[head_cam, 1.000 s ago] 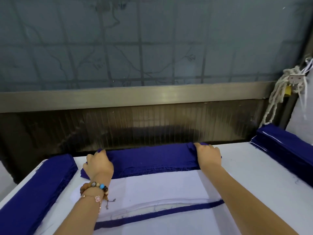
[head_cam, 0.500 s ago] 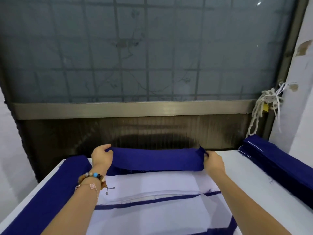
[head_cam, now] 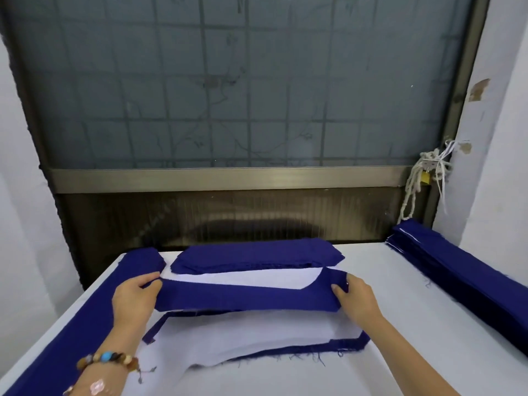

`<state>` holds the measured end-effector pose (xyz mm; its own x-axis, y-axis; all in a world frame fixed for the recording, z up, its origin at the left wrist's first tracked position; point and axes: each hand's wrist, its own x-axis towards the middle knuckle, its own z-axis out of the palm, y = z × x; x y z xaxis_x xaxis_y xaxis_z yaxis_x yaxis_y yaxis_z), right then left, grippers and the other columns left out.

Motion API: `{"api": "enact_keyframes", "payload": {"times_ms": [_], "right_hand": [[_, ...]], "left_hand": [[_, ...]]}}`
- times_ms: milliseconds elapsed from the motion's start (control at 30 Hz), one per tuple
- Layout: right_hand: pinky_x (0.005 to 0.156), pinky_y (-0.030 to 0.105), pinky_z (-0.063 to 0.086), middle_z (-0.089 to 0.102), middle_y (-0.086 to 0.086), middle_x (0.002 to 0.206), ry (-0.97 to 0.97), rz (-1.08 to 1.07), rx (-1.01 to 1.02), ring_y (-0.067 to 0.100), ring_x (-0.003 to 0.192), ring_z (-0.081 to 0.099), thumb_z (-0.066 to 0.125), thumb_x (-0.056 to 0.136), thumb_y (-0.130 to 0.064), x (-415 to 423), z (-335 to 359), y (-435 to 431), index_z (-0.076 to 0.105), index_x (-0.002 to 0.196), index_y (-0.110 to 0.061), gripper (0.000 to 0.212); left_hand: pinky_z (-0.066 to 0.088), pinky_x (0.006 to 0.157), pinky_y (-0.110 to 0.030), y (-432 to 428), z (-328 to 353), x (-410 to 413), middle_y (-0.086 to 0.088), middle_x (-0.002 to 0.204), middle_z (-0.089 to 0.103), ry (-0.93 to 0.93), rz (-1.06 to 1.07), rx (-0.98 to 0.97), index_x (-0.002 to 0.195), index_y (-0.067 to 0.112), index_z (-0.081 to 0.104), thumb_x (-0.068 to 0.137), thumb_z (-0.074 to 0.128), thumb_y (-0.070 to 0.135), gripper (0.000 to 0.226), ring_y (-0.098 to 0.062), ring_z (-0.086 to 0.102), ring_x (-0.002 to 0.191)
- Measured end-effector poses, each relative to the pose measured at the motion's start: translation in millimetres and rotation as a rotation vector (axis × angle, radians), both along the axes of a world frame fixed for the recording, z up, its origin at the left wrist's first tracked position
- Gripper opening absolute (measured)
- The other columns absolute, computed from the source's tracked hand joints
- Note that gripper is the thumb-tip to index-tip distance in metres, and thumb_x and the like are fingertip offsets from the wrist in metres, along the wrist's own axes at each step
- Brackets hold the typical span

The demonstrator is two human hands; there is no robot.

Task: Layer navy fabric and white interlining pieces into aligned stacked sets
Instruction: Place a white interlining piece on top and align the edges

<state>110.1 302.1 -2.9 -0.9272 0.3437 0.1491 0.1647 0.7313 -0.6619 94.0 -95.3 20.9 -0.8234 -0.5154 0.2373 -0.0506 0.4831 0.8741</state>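
While the left hand (head_cam: 134, 298) and right hand (head_cam: 357, 298) pinch its angled ends, the matte navy piece (head_cam: 245, 297) runs left to right over the white interlining (head_cam: 243, 335). That interlining is smooth and curve-edged.

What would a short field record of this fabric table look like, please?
Held: navy fabric piece, taut between both hands
Left hand: grips its left end
Right hand: pinches its right end
Beneath: white interlining atop a navy layer
Behind: navy pile
Sides: left navy stack, right navy stack
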Motion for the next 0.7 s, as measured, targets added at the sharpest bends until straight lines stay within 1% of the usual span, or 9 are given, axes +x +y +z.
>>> {"api": "enact_keyframes", "payload": {"times_ms": [67, 167, 233, 333, 433, 500, 567, 633, 700], "right_hand": [[0.056, 0.017, 0.035, 0.055, -0.003, 0.091, 0.002, -0.001, 0.017, 0.013, 0.079, 0.051, 0.056, 0.096, -0.023, 11.4, -6.0, -1.5, 0.050, 0.097, -0.016, 0.010], [0.069, 0.022, 0.038, 0.055, -0.003, 0.093, -0.018, -0.012, 0.029, 0.016, 0.082, 0.052, 0.057, 0.095, -0.026, 21.8, -14.5, -2.0, 0.052, 0.099, -0.015, 0.013], [0.068, 0.022, 0.038, 0.056, -0.003, 0.092, -0.037, -0.021, 0.034, 0.016, 0.082, 0.052, 0.058, 0.093, -0.027, 26.4, -18.7, -0.6, 0.054, 0.099, -0.013, 0.016], [0.055, 0.020, 0.035, 0.059, -0.003, 0.080, -0.030, -0.036, 0.011, 0.015, 0.072, 0.054, 0.061, 0.090, -0.028, 31.0, -22.7, 2.7, 0.055, 0.087, -0.013, 0.017], [0.051, 0.016, 0.032, 0.058, -0.006, 0.074, -0.001, -0.030, -0.017, 0.010, 0.066, 0.052, 0.064, 0.088, -0.025, 33.0, -26.4, 4.2, 0.055, 0.082, -0.016, 0.014], [0.054, 0.018, 0.037, 0.061, -0.002, 0.079, 0.006, -0.022, -0.010, 0.012, 0.068, 0.055, 0.066, 0.087, -0.024, 33.6, -26.6, 3.1, 0.058, 0.084, -0.016, 0.011], [0.061, 0.023, 0.043, 0.062, 0.005, 0.089, 0.015, -0.016, 0.021, 0.018, 0.074, 0.059, 0.068, 0.085, -0.024, 32.5, -28.2, 2.8, 0.060, 0.087, -0.012, 0.014], [0.069, 0.026, 0.046, 0.060, 0.005, 0.098, 0.004, -0.011, 0.027, 0.020, 0.083, 0.060, 0.069, 0.085, -0.026, 30.7, -28.3, 3.4, 0.060, 0.097, -0.012, 0.020], [0.075, 0.026, 0.048, 0.060, 0.000, 0.101, -0.045, -0.005, 0.021, 0.018, 0.089, 0.059, 0.069, 0.086, -0.031, 27.7, -26.4, 4.2, 0.057, 0.105, -0.014, 0.029]], "left_hand": [[0.047, 0.085, -0.040, -2.9, -8.1, 14.1, -0.016, 0.122, 0.064, 0.001, 0.024, -0.008, 0.117, 0.004, 0.068, 0.093, 0.059, 0.009, 0.026, -0.030, 0.056, 0.108], [0.045, 0.073, -0.032, -6.3, -16.2, 30.4, -0.014, 0.112, 0.069, 0.010, 0.038, -0.055, 0.109, 0.004, 0.072, 0.091, 0.062, 0.009, 0.021, -0.019, 0.055, 0.086], [0.048, 0.080, -0.037, -9.2, -18.2, 38.6, -0.013, 0.106, 0.071, 0.006, 0.054, -0.090, 0.105, 0.004, 0.074, 0.088, 0.066, 0.010, 0.019, -0.023, 0.060, 0.092], [0.049, 0.088, -0.043, -14.6, -20.5, 48.4, -0.012, 0.104, 0.071, -0.008, 0.079, -0.142, 0.100, 0.008, 0.075, 0.084, 0.072, 0.011, 0.017, -0.028, 0.061, 0.101], [0.049, 0.086, -0.045, -22.6, -27.6, 55.4, -0.012, 0.110, 0.067, -0.083, 0.062, -0.236, 0.114, 0.012, 0.068, 0.082, 0.074, 0.014, 0.032, -0.028, 0.059, 0.098], [0.047, 0.080, -0.040, -26.4, -34.4, 60.1, -0.011, 0.113, 0.064, -0.218, 0.017, -0.321, 0.128, 0.014, 0.057, 0.086, 0.070, 0.016, 0.044, -0.026, 0.058, 0.097], [0.049, 0.078, -0.037, -26.9, -41.6, 64.0, -0.009, 0.115, 0.064, -0.297, -0.035, -0.393, 0.134, 0.014, 0.052, 0.090, 0.064, 0.019, 0.046, -0.025, 0.060, 0.099], [0.051, 0.080, -0.036, -24.1, -47.5, 66.6, -0.007, 0.113, 0.065, -0.284, -0.046, -0.454, 0.127, 0.013, 0.057, 0.093, 0.060, 0.022, 0.036, -0.023, 0.060, 0.099], [0.051, 0.079, -0.035, -20.3, -49.6, 67.3, -0.006, 0.107, 0.065, -0.275, -0.026, -0.542, 0.117, 0.012, 0.061, 0.094, 0.057, 0.029, 0.028, -0.022, 0.058, 0.095]]}}
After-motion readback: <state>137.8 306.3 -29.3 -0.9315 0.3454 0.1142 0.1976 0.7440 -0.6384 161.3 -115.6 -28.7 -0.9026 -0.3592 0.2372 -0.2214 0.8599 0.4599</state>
